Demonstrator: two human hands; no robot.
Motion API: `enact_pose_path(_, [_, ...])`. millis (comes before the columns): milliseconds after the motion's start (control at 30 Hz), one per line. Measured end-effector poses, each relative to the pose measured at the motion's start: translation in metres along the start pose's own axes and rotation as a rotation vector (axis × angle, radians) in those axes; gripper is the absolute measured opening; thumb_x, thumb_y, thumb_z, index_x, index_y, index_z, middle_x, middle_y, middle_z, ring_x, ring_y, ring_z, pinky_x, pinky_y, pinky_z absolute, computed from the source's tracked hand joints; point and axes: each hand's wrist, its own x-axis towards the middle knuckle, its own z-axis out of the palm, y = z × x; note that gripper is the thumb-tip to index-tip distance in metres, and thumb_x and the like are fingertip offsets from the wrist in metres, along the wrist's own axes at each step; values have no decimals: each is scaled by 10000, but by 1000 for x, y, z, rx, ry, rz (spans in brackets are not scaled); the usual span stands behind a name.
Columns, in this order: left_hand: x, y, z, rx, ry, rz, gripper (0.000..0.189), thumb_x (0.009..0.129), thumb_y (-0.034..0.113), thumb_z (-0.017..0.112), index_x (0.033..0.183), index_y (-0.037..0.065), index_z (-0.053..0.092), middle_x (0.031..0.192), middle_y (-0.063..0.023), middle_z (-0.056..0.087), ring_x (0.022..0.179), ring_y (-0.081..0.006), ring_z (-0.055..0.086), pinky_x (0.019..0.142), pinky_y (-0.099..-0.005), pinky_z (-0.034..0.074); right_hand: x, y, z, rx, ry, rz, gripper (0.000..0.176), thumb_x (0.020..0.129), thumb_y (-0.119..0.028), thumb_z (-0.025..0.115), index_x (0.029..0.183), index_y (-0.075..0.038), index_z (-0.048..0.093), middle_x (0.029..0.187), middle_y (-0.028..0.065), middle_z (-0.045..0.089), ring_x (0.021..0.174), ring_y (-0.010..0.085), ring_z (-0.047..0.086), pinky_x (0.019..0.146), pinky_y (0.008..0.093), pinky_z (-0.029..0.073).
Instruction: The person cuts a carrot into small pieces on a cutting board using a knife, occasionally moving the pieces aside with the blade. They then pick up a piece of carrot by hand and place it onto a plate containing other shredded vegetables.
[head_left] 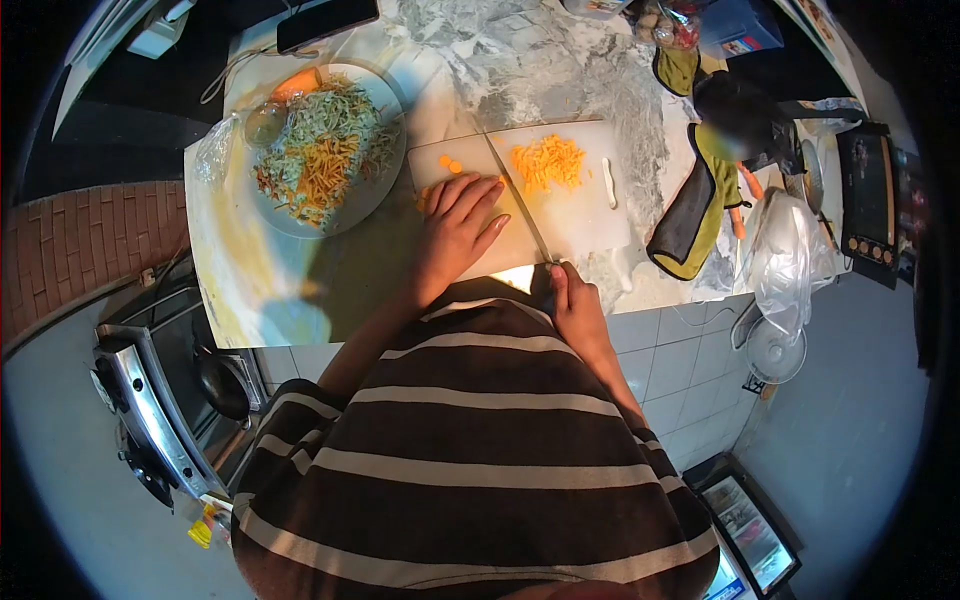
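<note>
My left hand (462, 225) presses down on carrot slices on a pale cutting board (590, 225), fingers close together and thumb a little apart. Orange edges of the slices show beside its fingers; the rest is covered. A few loose carrot slices (449, 163) lie just beyond that hand. My right hand (572, 300) is closed around the handle of a long knife (519, 200), whose blade slants across the board right beside the left fingertips. On the board's right side sits a pile of chopped carrot (547, 163), with a thin white strip (609, 184) near it.
A large plate (385, 105) of shredded vegetables stands at the left. A phone (327, 24) lies at the back. Green-and-black cloth mitts (697, 205), carrots (738, 222) and a plastic bag (786, 245) are on the right. A stove (160, 420) stands below left.
</note>
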Motion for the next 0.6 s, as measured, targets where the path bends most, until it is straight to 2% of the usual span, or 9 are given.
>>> enact_pose_path(200, [1,1,-1,14,-10,-5,420,845,213,722,1230,59,652,1246,-25,633,1203,-244,530,1025,-415,392,2,6,4,17,15,-63,349,1064,-300,412,1018,15,553,779,322,615,745,527,591,612,577,434])
enact_pose_path(467, [2,3,-2,23,-10,5,416,836,201,727,1220,59,657,1249,-20,633,1195,-246,534,1022,-414,393,4,8,8,-107,-31,-13,380,1066,-321,382,1012,21,537,809,326,635,782,529,607,659,597,476])
enact_pose_path(533, [2,1,-1,34,-16,14,405,865,263,698,1205,48,651,1252,-23,620,1199,-232,522,1038,-412,372,5,6,9,-129,-40,-7,384,1066,-325,377,1006,21,532,808,327,637,788,530,610,668,599,483])
enact_pose_path(600, [1,1,1,35,-15,14,408,863,262,699,1206,48,651,1251,-24,621,1194,-233,525,1033,-412,377,5,3,9,-136,-47,9,367,1064,-319,382,992,13,519,808,331,638,790,529,615,663,598,484])
